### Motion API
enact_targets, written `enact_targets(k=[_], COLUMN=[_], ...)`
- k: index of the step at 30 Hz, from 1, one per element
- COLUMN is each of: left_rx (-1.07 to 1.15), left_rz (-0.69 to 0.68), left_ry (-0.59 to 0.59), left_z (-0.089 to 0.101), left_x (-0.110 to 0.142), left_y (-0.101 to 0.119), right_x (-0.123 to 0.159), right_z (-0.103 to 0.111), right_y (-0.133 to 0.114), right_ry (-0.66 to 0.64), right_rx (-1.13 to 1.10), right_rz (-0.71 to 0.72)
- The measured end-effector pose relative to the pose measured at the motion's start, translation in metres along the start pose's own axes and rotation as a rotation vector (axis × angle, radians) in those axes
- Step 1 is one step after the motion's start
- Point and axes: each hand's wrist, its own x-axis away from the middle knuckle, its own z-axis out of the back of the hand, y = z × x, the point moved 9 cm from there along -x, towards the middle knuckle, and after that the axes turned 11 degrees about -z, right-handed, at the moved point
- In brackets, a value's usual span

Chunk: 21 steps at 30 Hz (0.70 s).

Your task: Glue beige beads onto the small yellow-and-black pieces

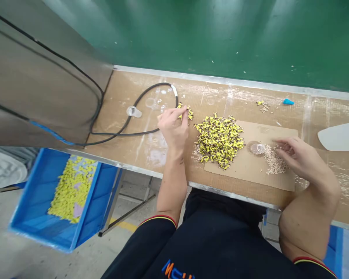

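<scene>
Left hand [173,128] held pinched at yellow parts [186,112], right hand [298,155] held spread over pale pieces [275,159] on cardboard [279,181]

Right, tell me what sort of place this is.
Most likely a factory assembly or sorting workshop: a long workbench, a blue plastic parts bin heaped with yellow pieces, and a pile of small yellow-and-black components on a cardboard sheet.
</scene>
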Motion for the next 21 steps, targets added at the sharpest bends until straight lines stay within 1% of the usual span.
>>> enact_targets(k=[1,3,5,6,8,11,12,13,14,17,19,21], left_rx=[-0.041,-0.078,-0.087,-0.094,-0.121,-0.089,-0.04,0.022,0.089,0.234,0.24,0.207], left_rz=[0.058,0.131,0.156,0.152,0.113,0.035,0.004,-0.034,-0.081,-0.242,-0.309,-0.331], left_ry=[-0.07,-0.2,-0.281,-0.293,-0.252,-0.097,-0.076,-0.097,-0.161,-0.471,-0.635,-0.756], left_z=[-0.003,-0.011,-0.018,-0.019,-0.014,0.003,0.005,0.002,-0.006,-0.039,-0.057,-0.07], left_x=[0.0,0.003,0.007,0.008,0.005,-0.001,-0.003,-0.004,-0.003,0.01,0.022,0.032], left_y=[-0.016,-0.037,-0.045,-0.044,-0.037,-0.018,-0.01,-0.001,0.01,0.044,0.06,0.068], right_x=[0.0,0.0,0.0,0.0,0.0,0.0,0.0,0.0,0.0,0.001,0.001,0.001], right_z=[-0.007,-0.016,-0.021,-0.022,-0.024,-0.022,-0.02,-0.018,-0.015,-0.004,0.004,0.011], right_y=[0.003,0.007,0.006,0.005,0.002,-0.002,-0.003,-0.005,-0.006,-0.009,-0.01,-0.01], right_ry=[-0.037,-0.076,-0.097,-0.109,-0.118,-0.101,-0.094,-0.086,-0.077,-0.041,-0.018,0.003], right_rx=[0.019,0.058,0.061,0.056,0.051,0.054,0.051,0.044,0.033,-0.015,-0.049,-0.086], right_rz=[0.005,-0.001,-0.006,0.0,0.018,0.032,0.031,0.029,0.026,0.011,0.001,-0.012])
